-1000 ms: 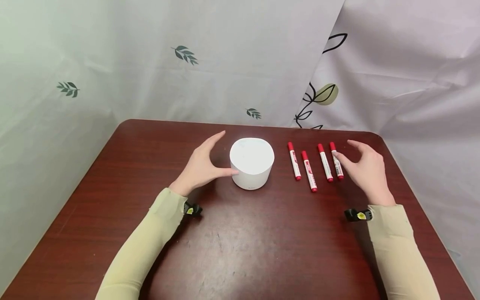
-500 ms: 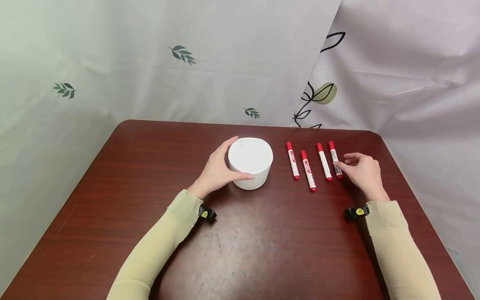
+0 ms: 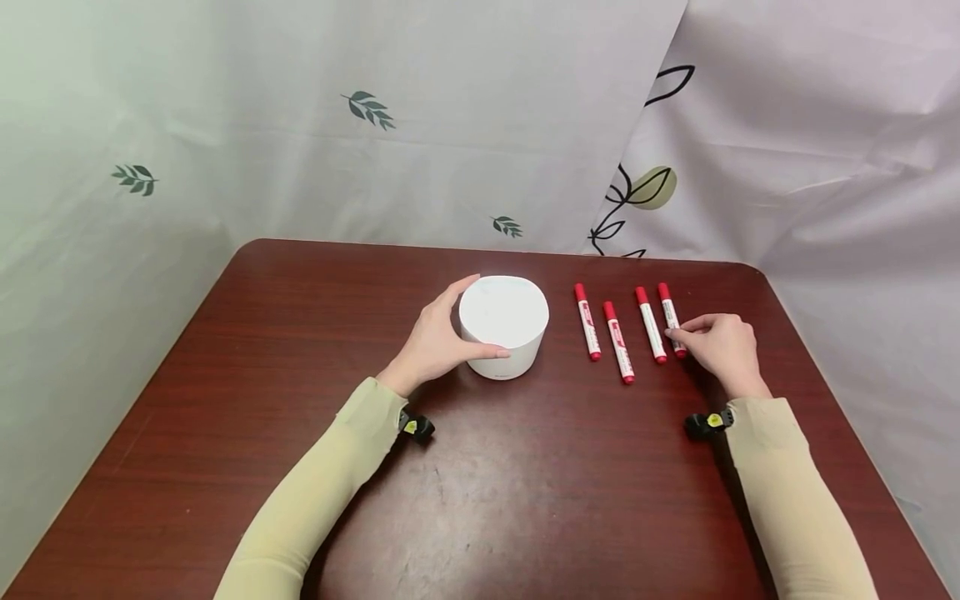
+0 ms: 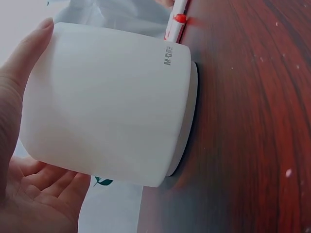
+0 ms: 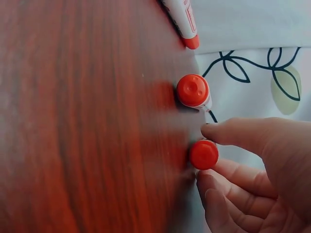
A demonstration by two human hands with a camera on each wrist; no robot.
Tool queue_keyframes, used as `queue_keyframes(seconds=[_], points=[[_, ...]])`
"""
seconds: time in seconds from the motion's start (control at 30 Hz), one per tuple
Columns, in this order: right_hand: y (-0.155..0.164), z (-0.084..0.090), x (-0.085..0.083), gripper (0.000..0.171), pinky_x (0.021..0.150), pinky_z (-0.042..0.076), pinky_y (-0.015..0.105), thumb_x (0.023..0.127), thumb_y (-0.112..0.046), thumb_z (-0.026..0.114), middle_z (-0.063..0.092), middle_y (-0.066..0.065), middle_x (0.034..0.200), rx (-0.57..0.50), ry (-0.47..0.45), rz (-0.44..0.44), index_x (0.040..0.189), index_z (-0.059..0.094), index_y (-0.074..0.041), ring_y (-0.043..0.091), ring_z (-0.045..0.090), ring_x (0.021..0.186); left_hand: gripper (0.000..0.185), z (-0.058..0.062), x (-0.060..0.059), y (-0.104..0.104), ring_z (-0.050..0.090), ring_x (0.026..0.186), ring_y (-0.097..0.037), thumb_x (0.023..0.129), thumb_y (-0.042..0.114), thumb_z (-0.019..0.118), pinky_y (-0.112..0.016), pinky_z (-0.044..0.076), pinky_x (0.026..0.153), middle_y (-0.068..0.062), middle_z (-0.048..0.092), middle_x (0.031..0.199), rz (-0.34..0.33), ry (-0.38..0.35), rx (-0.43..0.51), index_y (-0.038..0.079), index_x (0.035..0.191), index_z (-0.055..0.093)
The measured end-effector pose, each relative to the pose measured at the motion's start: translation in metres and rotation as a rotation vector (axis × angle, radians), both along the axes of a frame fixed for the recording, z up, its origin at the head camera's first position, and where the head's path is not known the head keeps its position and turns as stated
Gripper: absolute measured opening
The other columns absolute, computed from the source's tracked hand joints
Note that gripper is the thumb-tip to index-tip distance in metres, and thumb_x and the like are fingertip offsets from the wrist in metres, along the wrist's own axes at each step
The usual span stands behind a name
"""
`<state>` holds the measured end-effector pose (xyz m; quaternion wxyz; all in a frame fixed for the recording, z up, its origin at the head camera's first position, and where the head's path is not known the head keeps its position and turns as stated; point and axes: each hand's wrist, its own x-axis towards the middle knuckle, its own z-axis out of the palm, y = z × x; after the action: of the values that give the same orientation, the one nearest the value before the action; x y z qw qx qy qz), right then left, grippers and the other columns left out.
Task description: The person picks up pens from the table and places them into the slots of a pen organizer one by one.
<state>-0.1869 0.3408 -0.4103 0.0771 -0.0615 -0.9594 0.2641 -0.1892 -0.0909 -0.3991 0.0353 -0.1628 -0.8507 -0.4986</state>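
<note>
A white pen holder (image 3: 504, 329) with a small printed logo stands upright on the dark red-brown table (image 3: 480, 500). My left hand (image 3: 433, 343) grips it from the left, thumb across the front and fingers round the back; the left wrist view shows the holder's wall (image 4: 107, 102) between them. To the right, several red-capped white markers lie in a loose row. My right hand (image 3: 723, 348) pinches the rightmost marker (image 3: 670, 310) near its lower end. In the right wrist view, that marker's red end (image 5: 204, 155) sits between thumb and fingers, close to the tabletop.
Three other markers lie left of the right hand: one nearest it (image 3: 650, 325), a middle one (image 3: 618, 342), and one closest to the holder (image 3: 587, 322). A pale curtain (image 3: 450, 125) with leaf prints hangs behind the table's far edge.
My left hand has moved right and taken hold of the pen holder. My right hand has moved slightly left and closed its thumb and fingers on the rightmost marker.
</note>
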Motion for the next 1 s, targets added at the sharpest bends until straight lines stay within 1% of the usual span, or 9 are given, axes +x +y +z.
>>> queue_keyframes(seconds=[0.2, 0.3, 0.4, 0.5, 0.6, 0.67, 0.77, 0.9, 1.0], points=[[0.000, 0.001, 0.000, 0.037, 0.062, 0.043, 0.039, 0.091, -0.034, 0.075, 0.069, 0.002, 0.066, -0.012, -0.011, -0.040, 0.096, 0.078, 0.002, 0.031, 0.058, 0.076, 0.112, 0.000, -0.001, -0.001, 0.046, 0.131, -0.022, 0.060, 0.050, 0.098, -0.047, 0.041, 0.105, 0.003, 0.051, 0.146, -0.009, -0.012, -0.002, 0.026, 0.154, 0.043], [0.000, 0.005, 0.001, 0.038, 0.060, 0.044, 0.036, 0.091, -0.036, 0.073, 0.070, 0.003, 0.067, -0.020, 0.006, -0.068, 0.096, 0.078, 0.001, 0.028, 0.058, 0.074, 0.111, 0.000, -0.002, -0.001, 0.046, 0.131, -0.022, 0.060, 0.051, 0.097, -0.047, 0.041, 0.105, 0.003, 0.051, 0.145, -0.011, -0.016, -0.005, 0.026, 0.153, 0.043], [0.000, 0.012, 0.001, 0.038, 0.056, 0.043, 0.032, 0.091, -0.038, 0.072, 0.072, 0.006, 0.072, -0.035, 0.045, -0.086, 0.096, 0.079, -0.001, 0.021, 0.059, 0.069, 0.111, 0.000, -0.002, -0.002, 0.046, 0.130, -0.023, 0.059, 0.052, 0.097, -0.048, 0.041, 0.104, 0.003, 0.052, 0.145, -0.011, -0.021, -0.006, 0.027, 0.153, 0.043], [-0.002, 0.021, 0.002, 0.038, 0.055, 0.041, 0.028, 0.091, -0.039, 0.073, 0.074, 0.007, 0.076, -0.069, 0.090, -0.089, 0.099, 0.079, -0.002, 0.010, 0.058, 0.064, 0.111, 0.000, -0.002, -0.002, 0.046, 0.130, -0.023, 0.059, 0.053, 0.097, -0.048, 0.041, 0.104, 0.002, 0.052, 0.144, -0.009, -0.024, -0.006, 0.027, 0.153, 0.043], [-0.006, 0.032, 0.004, 0.038, 0.054, 0.039, 0.027, 0.090, -0.038, 0.074, 0.074, 0.005, 0.076, -0.113, 0.137, -0.088, 0.102, 0.079, -0.002, 0.000, 0.057, 0.058, 0.111, 0.000, -0.002, -0.002, 0.047, 0.129, -0.022, 0.058, 0.051, 0.098, -0.047, 0.042, 0.104, 0.002, 0.053, 0.143, -0.007, -0.022, -0.002, 0.026, 0.152, 0.044], [-0.009, 0.039, 0.005, 0.037, 0.055, 0.039, 0.026, 0.090, -0.037, 0.075, 0.073, 0.001, 0.073, -0.147, 0.163, -0.084, 0.102, 0.078, -0.002, -0.003, 0.057, 0.056, 0.111, 0.000, -0.002, -0.002, 0.049, 0.128, -0.022, 0.058, 0.050, 0.098, -0.046, 0.042, 0.104, 0.002, 0.054, 0.141, -0.006, -0.020, 0.004, 0.025, 0.151, 0.044], [-0.015, 0.049, 0.009, 0.035, 0.056, 0.041, 0.024, 0.090, -0.036, 0.076, 0.071, -0.007, 0.070, -0.188, 0.193, -0.077, 0.102, 0.078, -0.003, -0.002, 0.060, 0.055, 0.110, 0.000, -0.002, -0.002, 0.051, 0.126, -0.021, 0.057, 0.049, 0.099, -0.046, 0.043, 0.103, 0.002, 0.055, 0.140, -0.005, -0.017, 0.014, 0.024, 0.149, 0.045], [-0.024, 0.060, 0.012, 0.034, 0.055, 0.044, 0.021, 0.089, -0.035, 0.077, 0.067, -0.017, 0.068, -0.248, 0.200, -0.060, 0.103, 0.078, -0.004, 0.003, 0.064, 0.058, 0.109, 0.000, -0.002, -0.001, 0.052, 0.124, -0.021, 0.056, 0.049, 0.099, -0.046, 0.043, 0.102, 0.002, 0.056, 0.138, -0.002, -0.014, 0.018, 0.024, 0.148, 0.045], [-0.030, 0.067, 0.013, 0.032, 0.054, 0.046, 0.018, 0.089, -0.031, 0.079, 0.068, -0.019, 0.070, -0.309, 0.211, -0.030, 0.104, 0.077, -0.003, 0.005, 0.067, 0.061, 0.109, 0.000, -0.002, -0.001, 0.052, 0.124, -0.020, 0.056, 0.050, 0.099, -0.045, 0.043, 0.102, 0.002, 0.056, 0.138, -0.003, -0.015, 0.020, 0.024, 0.148, 0.046]])
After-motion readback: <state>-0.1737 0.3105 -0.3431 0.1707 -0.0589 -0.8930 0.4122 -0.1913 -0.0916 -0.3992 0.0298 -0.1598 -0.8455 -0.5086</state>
